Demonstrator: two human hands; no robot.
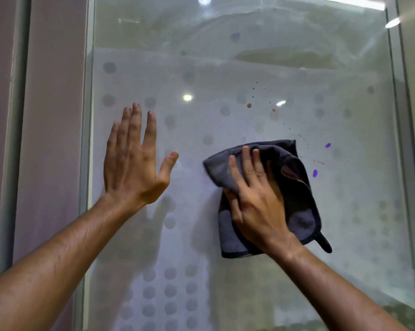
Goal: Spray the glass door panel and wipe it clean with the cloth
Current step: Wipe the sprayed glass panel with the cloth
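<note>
My left hand (134,161) is flat against the frosted glass door panel with its pattern of grey dots (201,75), fingers straight and pointing to twelve o'clock, thumb splayed out toward two o'clock, holding nothing. Over at three o'clock from it, my right hand (254,199) presses the dark grey microfibre cloth (294,187) onto the glass, fingers spread across the fabric and angled toward eleven o'clock; the thumb side bunches a fold of the cloth, so I'm pinning it rather than clenching it. The cloth hangs crumpled under my palm, one corner flaring out at ten o'clock, a small dark hanging loop (323,244) poking out at its five o'clock corner. Off the cloth's top edge, toward one o'clock, brownish spots and fine specks (249,105) dot the glass, and at three o'clock from my fingertips sit two purple smears (315,173), just beside the cloth's edge. A pale metal frame (88,115) runs down the panel's nine o'clock side, close beside my left hand.
</note>
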